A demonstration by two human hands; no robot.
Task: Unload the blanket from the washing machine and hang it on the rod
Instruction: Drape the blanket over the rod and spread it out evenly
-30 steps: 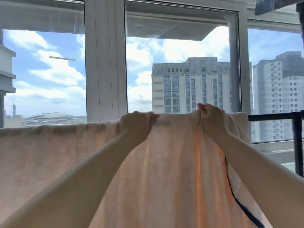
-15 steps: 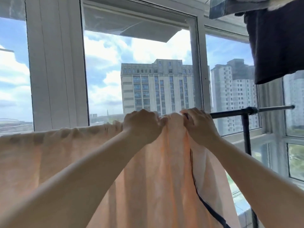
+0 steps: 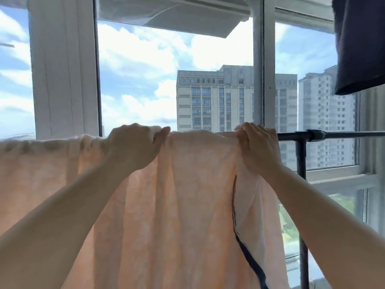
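The blanket (image 3: 187, 205) was seen draped over the rod (image 3: 333, 134), its top fold running left to right along the rod's long axis and its length hanging straight down. The fold was gripped by the left hand (image 3: 133, 146) and the right hand (image 3: 257, 147), fingers curled over the cloth at rod height. The blanket's dark-trimmed edge lay under the right hand, the nearer one to the bare rod extending rightward; any further spreading would probably be made that way.
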